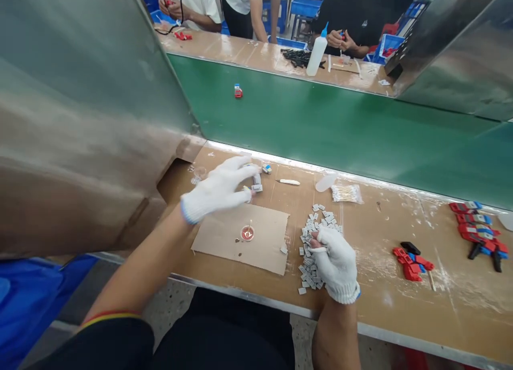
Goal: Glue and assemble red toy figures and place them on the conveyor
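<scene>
My left hand (222, 188), in a white knit glove, has its fingers spread and reaches to small grey-white blocks (257, 184) behind the cardboard sheet. Whether the fingertips touch the blocks I cannot tell. Also gloved, my right hand (336, 260) is over a pile of small grey rectangular pieces (310, 268). Its bare thumb and fingertip are pressed together; what they hold, if anything, is hidden. On the cardboard sheet (224, 244) stands a small round dish (247, 233) of reddish liquid with a thin stick in it.
Behind the blocks lie a small blue-and-white part (266, 168), a white-handled knife (288, 182) and a bag of cotton swabs (347, 193). Red-and-blue assemblies (412, 263) lie at right. A green conveyor belt (320, 118) carries one red part (238, 91). Metal panels flank both sides; co-workers sit opposite.
</scene>
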The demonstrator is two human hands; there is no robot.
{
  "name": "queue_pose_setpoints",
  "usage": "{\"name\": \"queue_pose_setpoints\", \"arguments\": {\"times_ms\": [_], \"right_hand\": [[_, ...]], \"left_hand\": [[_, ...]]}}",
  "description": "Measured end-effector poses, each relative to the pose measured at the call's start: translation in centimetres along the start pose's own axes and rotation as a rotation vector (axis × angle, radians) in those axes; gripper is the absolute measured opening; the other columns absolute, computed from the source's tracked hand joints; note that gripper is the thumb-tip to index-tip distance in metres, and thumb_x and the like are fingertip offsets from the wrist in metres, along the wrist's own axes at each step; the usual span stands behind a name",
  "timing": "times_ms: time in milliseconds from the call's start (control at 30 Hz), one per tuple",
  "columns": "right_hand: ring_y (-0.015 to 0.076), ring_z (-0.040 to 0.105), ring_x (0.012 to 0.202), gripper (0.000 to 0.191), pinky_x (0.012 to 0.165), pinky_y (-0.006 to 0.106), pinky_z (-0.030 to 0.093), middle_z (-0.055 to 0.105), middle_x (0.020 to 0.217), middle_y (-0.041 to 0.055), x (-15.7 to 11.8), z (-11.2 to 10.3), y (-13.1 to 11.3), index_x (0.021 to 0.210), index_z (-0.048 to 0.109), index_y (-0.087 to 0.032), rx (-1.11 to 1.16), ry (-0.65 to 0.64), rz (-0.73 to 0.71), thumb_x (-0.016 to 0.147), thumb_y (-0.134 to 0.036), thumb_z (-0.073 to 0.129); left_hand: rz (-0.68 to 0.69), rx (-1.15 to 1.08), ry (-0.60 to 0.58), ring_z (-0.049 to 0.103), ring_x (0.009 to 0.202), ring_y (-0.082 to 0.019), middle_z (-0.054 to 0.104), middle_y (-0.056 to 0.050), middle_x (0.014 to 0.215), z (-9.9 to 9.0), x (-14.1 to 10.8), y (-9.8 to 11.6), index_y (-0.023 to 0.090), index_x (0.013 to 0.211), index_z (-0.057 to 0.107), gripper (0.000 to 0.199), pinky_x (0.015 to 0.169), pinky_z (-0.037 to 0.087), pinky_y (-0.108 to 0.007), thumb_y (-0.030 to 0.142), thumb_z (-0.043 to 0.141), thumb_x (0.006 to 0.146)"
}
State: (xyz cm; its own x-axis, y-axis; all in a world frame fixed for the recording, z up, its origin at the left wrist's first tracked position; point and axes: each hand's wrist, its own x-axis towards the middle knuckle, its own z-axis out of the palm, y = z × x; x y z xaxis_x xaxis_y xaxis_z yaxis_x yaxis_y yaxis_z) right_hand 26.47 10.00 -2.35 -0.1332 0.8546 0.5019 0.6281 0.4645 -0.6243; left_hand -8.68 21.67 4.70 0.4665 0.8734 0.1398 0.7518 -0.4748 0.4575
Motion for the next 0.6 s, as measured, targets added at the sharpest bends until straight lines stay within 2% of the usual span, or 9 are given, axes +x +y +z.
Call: {"name": "queue_pose_setpoints", "arguments": {"times_ms": [67, 133, 167, 200, 267, 300, 367, 467, 600], "right_hand": [[0.0239, 0.077, 0.077, 0.021, 0.071, 0.037, 0.061, 0.082, 0.085, 0.0030, 0.1, 0.1, -0.2, 0.097, 0.080, -0.029, -0.007, 0.028, 0.001, 0.113, -0.028, 0.066], [0.0231, 0.077, 0.075, 0.021, 0.069, 0.036, 0.061, 0.081, 0.084, 0.0025, 0.7, 0.4, -1.1, 0.098, 0.079, -0.029, -0.020, 0.017, -0.032, 0.113, -0.026, 0.065], [0.0224, 0.076, 0.073, 0.022, 0.068, 0.036, 0.060, 0.079, 0.082, 0.0019, 1.3, 0.6, -1.7, 0.096, 0.077, -0.029, -0.022, -0.017, -0.071, 0.114, -0.025, 0.064], [0.0218, 0.074, 0.071, 0.024, 0.067, 0.036, 0.058, 0.077, 0.080, 0.0014, 2.0, 1.0, -2.5, 0.095, 0.075, -0.029, -0.023, -0.069, -0.117, 0.114, -0.025, 0.062], [0.0219, 0.070, 0.072, 0.023, 0.068, 0.036, 0.056, 0.075, 0.081, 0.0021, 3.9, 2.2, -4.3, 0.096, 0.074, -0.028, -0.043, -0.208, -0.211, 0.115, -0.027, 0.060], [0.0229, 0.071, 0.075, 0.021, 0.070, 0.036, 0.056, 0.077, 0.085, 0.0038, 4.9, 2.9, -5.2, 0.099, 0.074, -0.028, -0.070, -0.275, -0.240, 0.114, -0.028, 0.061], [0.0261, 0.074, 0.087, 0.010, 0.078, 0.038, 0.056, 0.083, 0.101, 0.0085, 6.9, 4.5, -6.8, 0.109, 0.075, -0.027, -0.154, -0.406, -0.251, 0.111, -0.028, 0.065], [0.0296, 0.074, 0.096, 0.012, 0.081, 0.039, 0.050, 0.086, 0.113, 0.0110, 9.1, 6.8, -7.9, 0.118, 0.074, -0.025, -0.310, -0.574, -0.171, 0.107, -0.024, 0.069], [0.0270, 0.071, 0.095, 0.013, 0.079, 0.037, 0.042, 0.085, 0.107, 0.0068, 9.2, 8.3, -7.2, 0.108, 0.071, -0.027, -0.366, -0.728, -0.076, 0.106, -0.016, 0.063]], "left_hand": [[-0.088, -0.082, 0.332, 0.073, 0.146, -0.037, 0.076, -0.010, 0.157, -0.9, -6.0, -1.0, 0.032, 0.140, 0.076, 0.038, 0.127, 0.063, -0.058, 0.036, 0.072, 0.102], [-0.283, -0.122, 0.526, 0.082, 0.130, -0.037, 0.082, -0.009, 0.144, -0.6, -11.2, -2.5, 0.033, 0.142, 0.074, 0.037, 0.123, 0.067, -0.058, 0.037, 0.069, 0.106], [-0.374, -0.092, 0.548, 0.084, 0.121, -0.037, 0.084, -0.009, 0.133, 0.0, -13.0, -3.2, 0.031, 0.136, 0.075, 0.034, 0.116, 0.070, -0.058, 0.039, 0.072, 0.103], [-0.437, -0.054, 0.507, 0.084, 0.121, -0.039, 0.084, -0.010, 0.133, 0.8, -14.2, -3.9, 0.029, 0.134, 0.076, 0.036, 0.115, 0.071, -0.057, 0.042, 0.074, 0.100], [-0.531, 0.016, 0.357, 0.078, 0.142, -0.043, 0.080, -0.015, 0.153, 2.7, -14.5, -4.9, 0.025, 0.145, 0.075, 0.053, 0.126, 0.066, -0.057, 0.043, 0.075, 0.095], [-0.561, 0.044, 0.285, 0.073, 0.152, -0.044, 0.076, -0.017, 0.161, 3.6, -14.0, -5.2, 0.023, 0.151, 0.072, 0.060, 0.132, 0.061, -0.057, 0.043, 0.075, 0.094], [-0.584, 0.082, 0.202, 0.068, 0.158, -0.045, 0.075, -0.020, 0.165, 5.1, -12.1, -5.6, 0.019, 0.151, 0.072, 0.062, 0.135, 0.057, -0.058, 0.042, 0.073, 0.094], [-0.512, 0.052, 0.216, 0.074, 0.149, -0.045, 0.083, -0.018, 0.153, 6.3, -9.7, -6.1, 0.022, 0.137, 0.078, 0.048, 0.129, 0.058, -0.058, 0.039, 0.072, 0.092], [-0.458, -0.032, 0.296, 0.079, 0.141, -0.044, 0.087, -0.016, 0.141, 6.9, -9.3, -7.0, 0.022, 0.124, 0.080, 0.038, 0.125, 0.060, -0.059, 0.035, 0.073, 0.090]]}}
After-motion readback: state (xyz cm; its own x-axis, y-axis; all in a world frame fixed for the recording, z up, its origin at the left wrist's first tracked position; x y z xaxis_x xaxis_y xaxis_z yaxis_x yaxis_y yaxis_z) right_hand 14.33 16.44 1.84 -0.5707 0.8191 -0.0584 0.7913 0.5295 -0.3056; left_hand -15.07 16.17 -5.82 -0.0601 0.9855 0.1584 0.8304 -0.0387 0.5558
